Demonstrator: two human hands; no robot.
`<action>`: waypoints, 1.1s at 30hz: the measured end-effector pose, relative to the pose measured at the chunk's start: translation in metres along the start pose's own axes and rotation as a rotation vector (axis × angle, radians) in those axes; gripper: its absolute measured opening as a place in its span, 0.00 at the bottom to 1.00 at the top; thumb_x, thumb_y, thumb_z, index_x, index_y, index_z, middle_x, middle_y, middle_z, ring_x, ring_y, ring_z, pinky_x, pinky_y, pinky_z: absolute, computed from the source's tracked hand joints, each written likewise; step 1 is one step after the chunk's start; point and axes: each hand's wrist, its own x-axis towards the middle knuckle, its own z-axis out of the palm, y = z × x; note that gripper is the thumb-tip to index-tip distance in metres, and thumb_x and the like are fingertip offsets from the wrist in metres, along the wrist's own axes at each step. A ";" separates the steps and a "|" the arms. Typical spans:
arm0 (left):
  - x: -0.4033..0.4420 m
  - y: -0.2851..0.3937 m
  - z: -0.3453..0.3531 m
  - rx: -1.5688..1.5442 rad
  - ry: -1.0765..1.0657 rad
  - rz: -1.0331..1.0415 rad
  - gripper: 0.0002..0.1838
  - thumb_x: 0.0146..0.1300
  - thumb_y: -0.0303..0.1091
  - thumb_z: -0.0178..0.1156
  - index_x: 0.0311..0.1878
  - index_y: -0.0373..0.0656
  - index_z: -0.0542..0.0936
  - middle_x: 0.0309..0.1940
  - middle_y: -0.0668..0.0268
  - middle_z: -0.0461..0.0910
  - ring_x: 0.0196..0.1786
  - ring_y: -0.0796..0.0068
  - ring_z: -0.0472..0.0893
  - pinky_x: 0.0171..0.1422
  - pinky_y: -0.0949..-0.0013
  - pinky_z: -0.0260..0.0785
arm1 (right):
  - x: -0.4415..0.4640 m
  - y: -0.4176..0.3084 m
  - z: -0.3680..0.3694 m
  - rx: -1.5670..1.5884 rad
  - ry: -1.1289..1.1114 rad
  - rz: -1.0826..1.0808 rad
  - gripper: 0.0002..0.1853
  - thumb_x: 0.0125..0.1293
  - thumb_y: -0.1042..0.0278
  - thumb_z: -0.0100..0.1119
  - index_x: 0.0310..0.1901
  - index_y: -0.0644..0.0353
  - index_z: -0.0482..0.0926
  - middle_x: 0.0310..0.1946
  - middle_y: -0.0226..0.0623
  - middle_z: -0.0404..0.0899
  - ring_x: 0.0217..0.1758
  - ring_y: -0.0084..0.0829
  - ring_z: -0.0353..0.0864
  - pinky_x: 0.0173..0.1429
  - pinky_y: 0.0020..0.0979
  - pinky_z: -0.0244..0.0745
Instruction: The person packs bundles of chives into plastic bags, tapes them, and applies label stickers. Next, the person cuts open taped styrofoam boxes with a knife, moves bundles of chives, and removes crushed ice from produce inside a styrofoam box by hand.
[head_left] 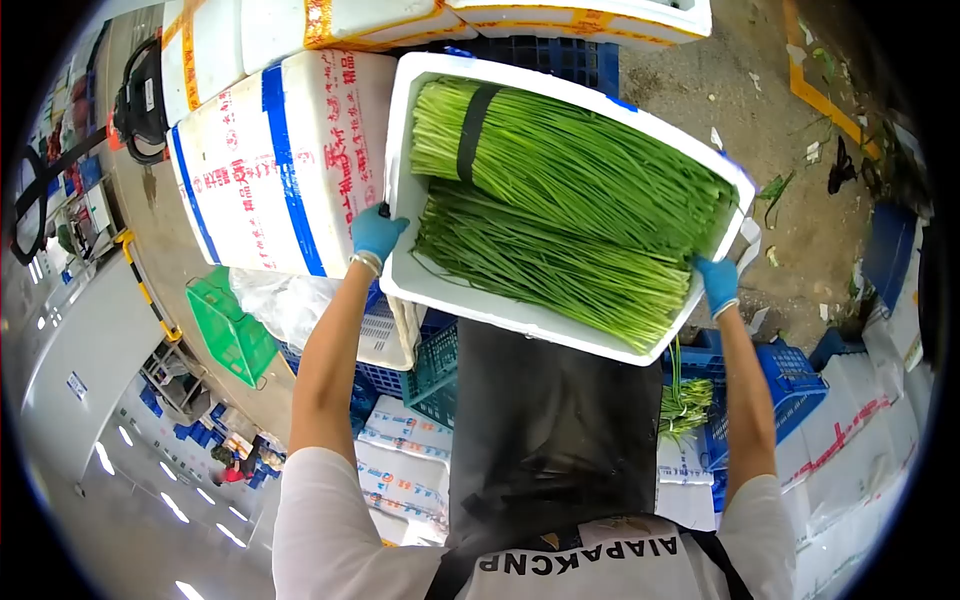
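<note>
A white foam box (745,190) lies tilted in front of me, filled with two bundles of long green stalks (590,170). The upper bundle has a dark band (474,130) round its left part. My left hand (379,233), in a blue glove, is closed on the box's left edge. On the right edge, my right hand (717,282), also gloved in blue, grips the rim near the lower right corner. The thumbs or fingertips reach over the rim on both sides.
Taped white foam boxes (250,170) stand at the upper left. Below are a green basket (228,325), blue crates (785,385) and a small green bunch (686,405). Scraps litter the floor (690,90) on the right. A pallet jack handle (148,100) is at upper left.
</note>
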 end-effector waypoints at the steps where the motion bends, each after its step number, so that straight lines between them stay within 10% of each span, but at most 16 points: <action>1: -0.014 -0.001 0.008 -0.017 -0.032 -0.045 0.26 0.42 0.44 0.72 0.44 0.37 0.82 0.36 0.52 0.83 0.40 0.56 0.83 0.47 0.61 0.74 | 0.005 -0.004 -0.014 -0.032 -0.003 -0.050 0.18 0.52 0.58 0.66 0.36 0.67 0.83 0.29 0.47 0.84 0.31 0.41 0.83 0.38 0.38 0.74; 13: -0.120 0.028 0.036 -0.176 -0.116 -0.054 0.22 0.45 0.45 0.70 0.37 0.37 0.83 0.30 0.53 0.83 0.33 0.56 0.82 0.40 0.61 0.73 | -0.055 -0.084 -0.157 -0.219 -0.042 -0.006 0.17 0.56 0.59 0.61 0.41 0.65 0.82 0.29 0.40 0.83 0.29 0.31 0.79 0.36 0.34 0.72; 27: -0.323 -0.026 -0.154 -0.370 0.110 -0.099 0.18 0.45 0.43 0.69 0.34 0.39 0.80 0.27 0.54 0.81 0.31 0.52 0.81 0.38 0.59 0.73 | -0.258 -0.262 -0.222 -0.353 0.018 -0.103 0.14 0.54 0.68 0.61 0.42 0.64 0.81 0.33 0.36 0.84 0.34 0.27 0.80 0.40 0.31 0.74; 33: -0.406 -0.105 -0.207 -0.538 0.311 -0.262 0.21 0.43 0.40 0.70 0.40 0.37 0.81 0.27 0.55 0.82 0.30 0.56 0.81 0.36 0.64 0.73 | -0.286 -0.343 -0.183 -0.627 0.009 -0.395 0.17 0.56 0.61 0.63 0.43 0.63 0.81 0.30 0.44 0.83 0.32 0.41 0.82 0.39 0.38 0.74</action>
